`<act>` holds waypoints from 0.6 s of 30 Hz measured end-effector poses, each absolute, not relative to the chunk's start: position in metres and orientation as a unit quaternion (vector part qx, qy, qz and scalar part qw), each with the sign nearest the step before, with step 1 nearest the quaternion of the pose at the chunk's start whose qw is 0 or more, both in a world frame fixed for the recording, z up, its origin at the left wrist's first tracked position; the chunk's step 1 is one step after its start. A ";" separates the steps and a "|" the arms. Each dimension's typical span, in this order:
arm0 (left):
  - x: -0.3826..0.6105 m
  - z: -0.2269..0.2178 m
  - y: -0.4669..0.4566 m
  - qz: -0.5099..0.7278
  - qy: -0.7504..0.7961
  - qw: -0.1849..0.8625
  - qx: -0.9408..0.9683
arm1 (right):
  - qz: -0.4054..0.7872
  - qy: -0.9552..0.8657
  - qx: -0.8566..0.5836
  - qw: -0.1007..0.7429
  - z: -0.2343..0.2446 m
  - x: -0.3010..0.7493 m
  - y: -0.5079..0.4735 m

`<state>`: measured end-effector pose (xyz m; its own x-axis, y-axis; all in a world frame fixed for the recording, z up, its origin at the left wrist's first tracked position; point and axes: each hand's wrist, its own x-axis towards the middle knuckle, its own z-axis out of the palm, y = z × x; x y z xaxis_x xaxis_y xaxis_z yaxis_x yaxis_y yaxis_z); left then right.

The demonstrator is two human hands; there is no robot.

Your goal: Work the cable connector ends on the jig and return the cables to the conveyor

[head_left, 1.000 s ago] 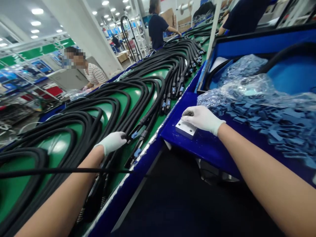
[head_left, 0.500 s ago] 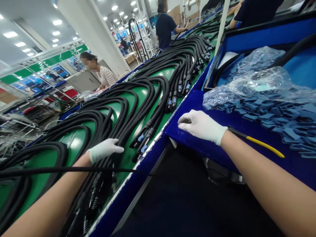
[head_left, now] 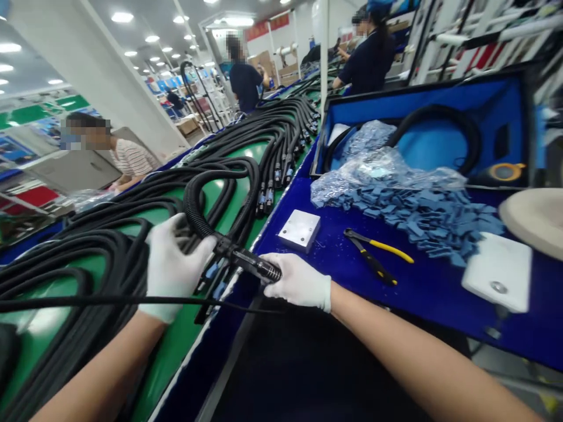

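One long green workbench [head_left: 173, 346] with a blue edge ran away from us down a bright factory hall. A co-worker in a striped top [head_left: 132, 161] sat far left, and two co-workers in dark tops stood far ahead [head_left: 244, 85] and far right [head_left: 369, 61]. To the right of the bench lay our blue work surface [head_left: 396, 299]. On it, at the far side, sat a blue-lined case [head_left: 501, 99] holding a coiled black hose [head_left: 440, 117]. Nearer us were a clear plastic bag [head_left: 387, 173], a heap of blue foam pieces [head_left: 422, 220], a white pad [head_left: 497, 272], a square metal plate [head_left: 299, 230] and yellow-handled pliers [head_left: 373, 249].

Many black corrugated cables [head_left: 229, 176] lay looped across the bench, their connector ends toward its right edge. One raised corrugated cable [head_left: 196, 205] ended in a black connector [head_left: 250, 262] with a ribbed tip, held just over the bench's near right edge, between our two hands, which stayed apart. A thin black cord [head_left: 88, 302] crossed above our left forearm.

Our right hand [head_left: 299, 281], in a white glove, was closed, clamped around the ribbed tip. Our left hand [head_left: 176, 266], also gloved, lay half curled against the corrugated cable behind the connector; we could not tell whether it gripped firmly.
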<state>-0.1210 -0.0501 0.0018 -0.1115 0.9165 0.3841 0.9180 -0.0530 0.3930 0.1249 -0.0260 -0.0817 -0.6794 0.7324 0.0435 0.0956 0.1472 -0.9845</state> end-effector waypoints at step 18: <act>-0.012 -0.051 -0.016 -0.187 -0.543 -0.220 -0.789 | 0.027 -0.764 -0.643 0.057 -0.100 0.284 -0.019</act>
<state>-0.0118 -0.0162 -0.0507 0.3406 0.9386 0.0552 0.7742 -0.3133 0.5499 0.2838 -0.0194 -0.0996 -0.1678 0.9844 0.0527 0.9783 0.1729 -0.1144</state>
